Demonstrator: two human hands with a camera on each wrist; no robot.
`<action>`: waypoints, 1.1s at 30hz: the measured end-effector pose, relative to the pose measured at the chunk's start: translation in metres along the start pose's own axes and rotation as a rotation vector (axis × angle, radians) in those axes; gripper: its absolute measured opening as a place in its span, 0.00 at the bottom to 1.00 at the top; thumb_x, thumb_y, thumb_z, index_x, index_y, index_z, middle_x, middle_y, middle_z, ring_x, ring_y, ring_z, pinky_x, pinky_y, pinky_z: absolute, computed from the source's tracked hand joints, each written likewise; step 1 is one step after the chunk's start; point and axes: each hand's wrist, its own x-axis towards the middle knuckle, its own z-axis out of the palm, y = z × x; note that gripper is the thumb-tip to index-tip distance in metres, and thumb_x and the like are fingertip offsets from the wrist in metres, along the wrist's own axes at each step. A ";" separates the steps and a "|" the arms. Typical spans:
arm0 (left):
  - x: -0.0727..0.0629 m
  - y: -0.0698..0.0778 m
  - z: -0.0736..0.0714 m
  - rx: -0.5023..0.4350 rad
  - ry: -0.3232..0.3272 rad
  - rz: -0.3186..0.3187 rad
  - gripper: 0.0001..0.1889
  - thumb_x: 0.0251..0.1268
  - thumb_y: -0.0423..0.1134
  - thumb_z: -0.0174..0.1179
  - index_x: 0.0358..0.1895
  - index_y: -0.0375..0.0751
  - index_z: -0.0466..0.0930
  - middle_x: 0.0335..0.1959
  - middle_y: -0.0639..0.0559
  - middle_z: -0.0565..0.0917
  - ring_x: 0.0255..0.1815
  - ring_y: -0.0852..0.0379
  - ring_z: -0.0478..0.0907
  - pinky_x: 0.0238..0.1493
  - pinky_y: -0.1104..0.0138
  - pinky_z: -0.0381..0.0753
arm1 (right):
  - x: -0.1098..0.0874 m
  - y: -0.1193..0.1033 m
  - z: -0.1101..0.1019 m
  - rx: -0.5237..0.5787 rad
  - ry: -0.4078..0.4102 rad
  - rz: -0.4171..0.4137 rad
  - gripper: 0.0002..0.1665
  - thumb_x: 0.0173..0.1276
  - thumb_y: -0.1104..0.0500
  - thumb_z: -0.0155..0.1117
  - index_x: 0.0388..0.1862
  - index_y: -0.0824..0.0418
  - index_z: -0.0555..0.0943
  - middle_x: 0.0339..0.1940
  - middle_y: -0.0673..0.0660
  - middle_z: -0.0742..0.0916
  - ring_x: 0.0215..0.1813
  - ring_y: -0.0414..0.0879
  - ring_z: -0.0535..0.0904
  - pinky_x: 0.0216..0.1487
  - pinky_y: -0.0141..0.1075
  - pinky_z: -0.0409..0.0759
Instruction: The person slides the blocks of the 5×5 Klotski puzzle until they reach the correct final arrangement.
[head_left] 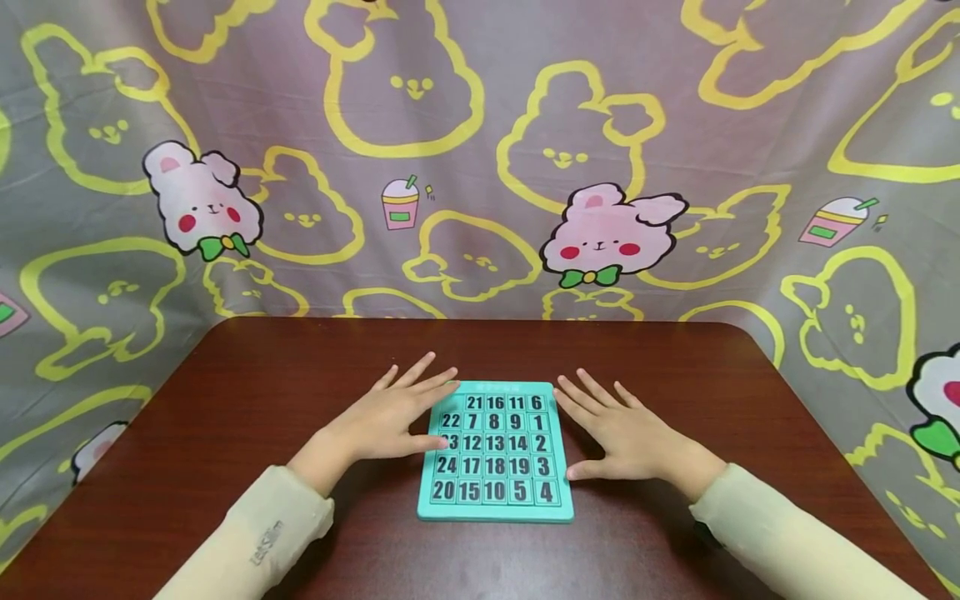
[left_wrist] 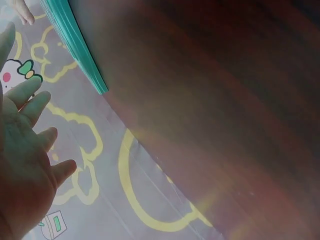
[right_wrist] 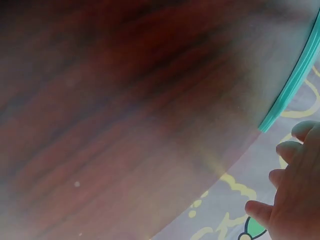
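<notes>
A turquoise number sliding puzzle (head_left: 495, 468) lies flat on the table, its black-numbered tiles in rows. The top-left slot shows no tile. My left hand (head_left: 378, 419) is at the puzzle's left side with fingers spread; its thumb overlaps the 23 tile in the head view, and I cannot tell whether it touches. On the other side, my right hand (head_left: 628, 435) has its fingers spread beside the right edge, thumb close to the lower part of that edge. Both wrist views show the puzzle's turquoise side edge (left_wrist: 80, 47) and straight, parted fingers. Neither hand holds anything.
The dark reddish-brown wooden table (head_left: 360, 554) has rounded far corners. Behind it and along both sides hangs a grey-pink curtain (head_left: 480, 183) with yellow outlines, rabbit faces and drink cups. Pale sleeves (head_left: 247, 533) cover both forearms.
</notes>
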 end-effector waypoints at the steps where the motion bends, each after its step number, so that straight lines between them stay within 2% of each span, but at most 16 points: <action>1: 0.001 0.001 0.000 0.004 -0.002 0.004 0.44 0.63 0.66 0.60 0.78 0.51 0.59 0.81 0.56 0.57 0.84 0.45 0.38 0.73 0.32 0.47 | 0.001 0.000 0.000 0.004 -0.009 0.001 0.65 0.56 0.17 0.53 0.82 0.52 0.51 0.84 0.54 0.53 0.84 0.59 0.42 0.74 0.69 0.50; 14: 0.012 0.004 0.004 -0.033 -0.075 0.012 0.41 0.65 0.68 0.55 0.77 0.52 0.61 0.80 0.56 0.59 0.84 0.45 0.39 0.74 0.33 0.49 | 0.010 -0.001 0.002 0.028 -0.093 -0.007 0.67 0.55 0.15 0.51 0.83 0.51 0.49 0.84 0.52 0.52 0.84 0.59 0.39 0.74 0.69 0.49; 27: 0.023 0.008 0.004 -0.023 -0.114 0.038 0.38 0.67 0.66 0.54 0.75 0.50 0.66 0.77 0.53 0.65 0.83 0.42 0.43 0.72 0.32 0.53 | 0.014 -0.004 0.003 0.043 -0.125 -0.008 0.68 0.54 0.14 0.50 0.83 0.53 0.50 0.84 0.51 0.52 0.84 0.59 0.38 0.75 0.68 0.48; 33: 0.026 0.009 0.007 -0.028 -0.132 0.029 0.37 0.67 0.65 0.55 0.74 0.50 0.68 0.76 0.53 0.66 0.83 0.42 0.45 0.72 0.33 0.54 | 0.015 -0.005 0.005 0.049 -0.133 0.004 0.68 0.53 0.14 0.49 0.83 0.52 0.49 0.84 0.51 0.52 0.84 0.59 0.38 0.75 0.68 0.47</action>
